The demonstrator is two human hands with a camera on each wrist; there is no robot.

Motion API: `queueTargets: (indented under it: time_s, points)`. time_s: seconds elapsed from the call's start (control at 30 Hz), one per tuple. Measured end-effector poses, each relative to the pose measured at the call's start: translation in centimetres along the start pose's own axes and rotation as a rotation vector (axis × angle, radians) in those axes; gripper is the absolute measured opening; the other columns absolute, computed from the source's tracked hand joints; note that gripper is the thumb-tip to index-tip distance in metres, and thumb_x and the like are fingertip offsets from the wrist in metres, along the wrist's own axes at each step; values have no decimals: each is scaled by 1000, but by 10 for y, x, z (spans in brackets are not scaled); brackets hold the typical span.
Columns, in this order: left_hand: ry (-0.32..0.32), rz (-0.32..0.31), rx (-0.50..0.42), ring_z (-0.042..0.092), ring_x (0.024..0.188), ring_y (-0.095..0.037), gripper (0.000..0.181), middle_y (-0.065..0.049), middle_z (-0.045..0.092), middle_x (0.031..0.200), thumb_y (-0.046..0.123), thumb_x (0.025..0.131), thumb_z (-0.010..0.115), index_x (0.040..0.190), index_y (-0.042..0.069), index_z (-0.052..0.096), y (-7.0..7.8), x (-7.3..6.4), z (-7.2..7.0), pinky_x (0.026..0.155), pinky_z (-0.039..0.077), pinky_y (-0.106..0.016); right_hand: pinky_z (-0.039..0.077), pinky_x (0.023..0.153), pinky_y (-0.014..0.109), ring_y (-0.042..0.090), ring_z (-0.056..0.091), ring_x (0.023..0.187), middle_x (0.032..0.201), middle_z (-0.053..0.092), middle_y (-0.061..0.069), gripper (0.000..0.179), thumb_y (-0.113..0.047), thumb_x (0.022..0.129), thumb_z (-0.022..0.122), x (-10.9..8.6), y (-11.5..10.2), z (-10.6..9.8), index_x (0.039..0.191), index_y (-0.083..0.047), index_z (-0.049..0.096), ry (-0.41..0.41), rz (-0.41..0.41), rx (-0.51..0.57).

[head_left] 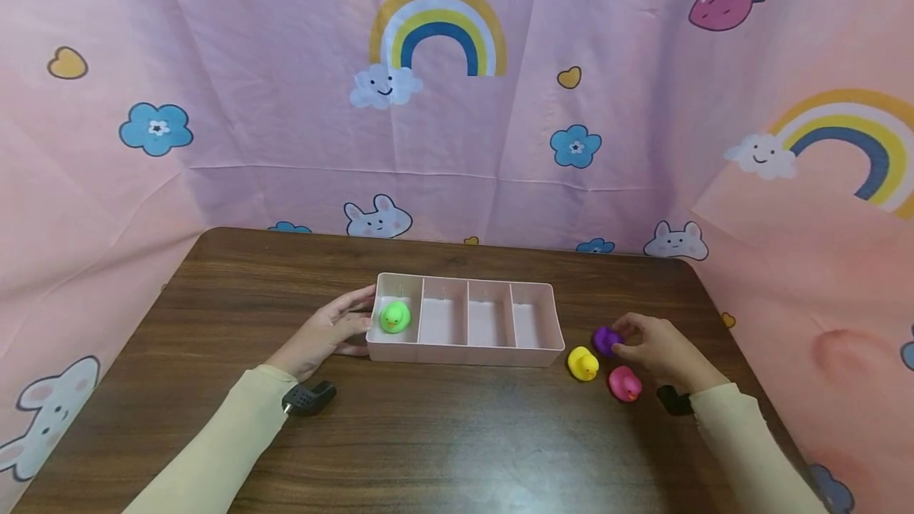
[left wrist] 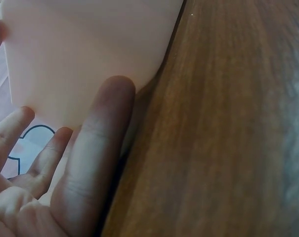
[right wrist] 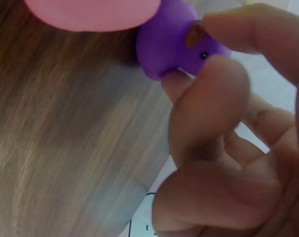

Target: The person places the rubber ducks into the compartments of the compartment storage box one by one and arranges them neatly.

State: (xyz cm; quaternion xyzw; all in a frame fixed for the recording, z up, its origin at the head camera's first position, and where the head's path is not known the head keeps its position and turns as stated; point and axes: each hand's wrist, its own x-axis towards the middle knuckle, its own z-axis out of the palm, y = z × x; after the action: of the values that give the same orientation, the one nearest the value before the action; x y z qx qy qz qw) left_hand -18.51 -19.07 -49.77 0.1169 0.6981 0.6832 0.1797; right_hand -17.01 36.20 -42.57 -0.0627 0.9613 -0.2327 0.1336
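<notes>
My left hand (head_left: pixel 330 331) rests against the left end of a pale pink divided box (head_left: pixel 464 353). In the left wrist view its fingers (left wrist: pixel 97 133) lie fairly straight along the box's end wall (left wrist: pixel 85 54). A green rubber duck (head_left: pixel 395 317) sits in the leftmost compartment. Right of the box, my right hand (head_left: pixel 660 347) pinches a purple rubber duck (head_left: pixel 605 340) by its head. The right wrist view shows fingertips at the purple duck's (right wrist: pixel 161 42) beak and underside. Close by on the table are a yellow rubber duck (head_left: pixel 582 364) and a pink rubber duck (head_left: pixel 624 384).
The box's other compartments (head_left: pixel 489 324) are split by thin upright walls. Everything stands on a dark brown wooden table (head_left: pixel 428 450). Behind and beside it hangs a pink patterned cloth (head_left: pixel 286 101). Each wrist bears a black device (head_left: pixel 309 398).
</notes>
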Motion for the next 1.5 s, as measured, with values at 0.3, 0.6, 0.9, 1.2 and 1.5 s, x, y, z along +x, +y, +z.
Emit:
queueTargets:
  time_s: [0.3,0.6,0.9,1.2,1.5]
  points:
    - [5,-1,6,50,138,-40,65,-21,29,165,21,106,59,164,15,29,0,1,1,94,60,-47,58,85,48,25,66,97,106,72,7,25,-23,94,77,0,-3,2,114,-9,70,28,-2,10]
    - [12,-7,-5,51,137,-36,65,-19,31,164,21,106,59,164,17,30,0,0,1,93,60,-46,61,80,42,23,66,90,102,72,8,26,-21,94,77,0,-7,2,114,-6,69,18,24,50]
    - [13,-12,2,50,138,-41,65,-20,30,164,21,106,60,163,17,30,-2,0,1,94,60,-48,60,88,53,26,69,97,108,74,8,24,-23,95,76,-1,-8,2,116,-11,71,112,-32,-50]
    - [21,-19,2,48,139,-43,64,-19,31,165,23,105,60,163,19,32,-4,0,0,94,59,-49,59,82,52,31,66,94,109,73,12,24,-22,94,77,2,-30,-9,112,-7,71,301,-134,-122]
    - [23,-17,10,49,138,-42,63,-20,30,165,23,106,58,163,18,31,-2,-1,2,95,59,-49,58,76,48,31,70,89,103,74,10,24,-11,89,82,5,-65,-6,108,-6,69,527,-345,-94]
